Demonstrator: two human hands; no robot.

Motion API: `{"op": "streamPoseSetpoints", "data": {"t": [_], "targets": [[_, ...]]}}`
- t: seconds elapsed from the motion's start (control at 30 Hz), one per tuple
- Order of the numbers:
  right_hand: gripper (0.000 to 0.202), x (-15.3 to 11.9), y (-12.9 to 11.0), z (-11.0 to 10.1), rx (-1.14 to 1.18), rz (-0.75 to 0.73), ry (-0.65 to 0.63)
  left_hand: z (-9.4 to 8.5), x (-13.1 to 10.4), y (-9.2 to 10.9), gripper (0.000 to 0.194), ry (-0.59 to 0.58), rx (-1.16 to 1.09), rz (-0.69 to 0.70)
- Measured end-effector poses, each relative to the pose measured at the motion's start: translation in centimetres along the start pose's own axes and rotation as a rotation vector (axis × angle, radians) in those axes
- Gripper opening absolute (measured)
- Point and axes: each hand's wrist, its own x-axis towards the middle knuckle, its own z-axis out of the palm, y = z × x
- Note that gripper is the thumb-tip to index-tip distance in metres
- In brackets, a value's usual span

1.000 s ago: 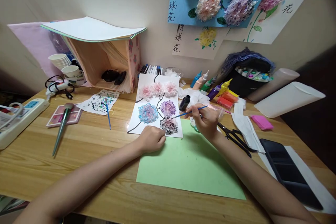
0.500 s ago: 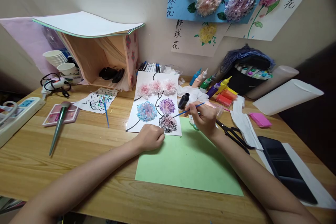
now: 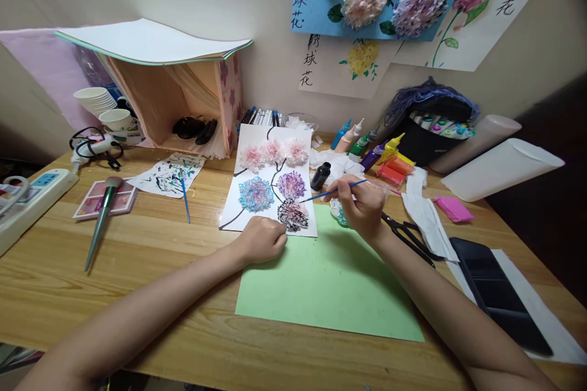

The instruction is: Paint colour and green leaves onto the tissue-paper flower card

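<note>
My right hand (image 3: pixel 360 204) pinches a slim blue paintbrush (image 3: pixel 332 190), its tip at the upper right edge of a black-and-pink paper flower (image 3: pixel 292 215). That flower sits at the bottom right of a white sheet (image 3: pixel 233 203) with painted black branches, pink flowers (image 3: pixel 274 151), a blue one (image 3: pixel 255 193) and a purple one (image 3: pixel 291 184). Curled into a fist, my left hand (image 3: pixel 263 239) rests on the sheet's lower edge, just left of the black-and-pink flower. An uncapped-looking black bottle (image 3: pixel 320 176) stands beside the brush. Green paper (image 3: pixel 325 293) lies under the white sheet's lower part.
Black scissors (image 3: pixel 408 235), tissue strips (image 3: pixel 424 214) and a black case (image 3: pixel 498 296) lie to the right. Several paint bottles (image 3: pixel 358 142) stand behind. On the left are a second blue brush (image 3: pixel 185 195), a makeup brush (image 3: pixel 103 223), a smeared sheet (image 3: pixel 167 176) and a power strip (image 3: pixel 39 201).
My right hand has shifted slightly right and down, and the brush lies a little flatter. More of a small green-stained dish shows beside it. My left hand stays in place.
</note>
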Motion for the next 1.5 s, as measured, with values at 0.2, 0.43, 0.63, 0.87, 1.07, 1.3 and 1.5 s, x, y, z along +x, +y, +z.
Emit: {"op": "streamPoseSetpoints", "data": {"t": [0.2,0.43,0.63,0.87,1.07,1.3,1.5], "targets": [[0.022,-3.5,0.4,-1.1,0.144,0.197,0.047,-0.2,0.0,0.1,0.025,-0.022,0.001,-0.012],[0.021,-8.9,1.0,-2.0,0.235,0.291,0.077,-0.1,0.0,0.0,0.025,-0.034,0.0,-0.004],[0.022,-8.5,1.2,-1.6,0.234,0.366,0.025,-0.1,0.1,0.0,0.024,-0.027,-0.018,-0.007],[0.023,-8.9,1.4,-1.3,0.3,0.428,-0.02,-0.1,0.1,0.0,0.025,-0.023,-0.036,-0.006],[0.023,-8.7,1.4,-1.4,0.302,0.43,-0.003,-0.2,0.2,0.0,0.025,-0.024,-0.042,-0.009],[0.023,-8.5,1.2,-1.5,0.283,0.406,0.012,-0.1,0.1,0.0,0.025,-0.024,-0.035,-0.006],[0.024,-8.8,1.4,-1.7,0.232,0.4,0.014,-0.1,0.1,-0.1,0.025,-0.03,-0.033,-0.013]]}}
